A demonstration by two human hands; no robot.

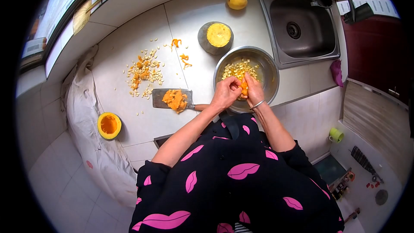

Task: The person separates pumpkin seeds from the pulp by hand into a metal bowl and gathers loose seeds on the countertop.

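Note:
Over a steel bowl [271, 71] my two hands meet around a clump of orange pumpkin pulp [244, 89]. My right hand [255, 89] is closed on the clump, with a bracelet at its wrist. My left hand [226, 93] pinches at the clump's left side; its fingertips are partly hidden. Pale pumpkin seeds [239, 67] lie in the bowl, below the hands. Left of the bowl, a cleaver [158, 98] lies flat with a heap of pulp [174, 99] on its blade; its handle reaches under my left forearm.
Seeds mixed with pulp [144, 71] are scattered across the counter's left half. A cut pumpkin piece [218, 35] stands behind the bowl, and a hollowed pumpkin end [109, 126] sits at left. A yellow fruit [237, 1] lies at the back. The sink [276, 47] is at right.

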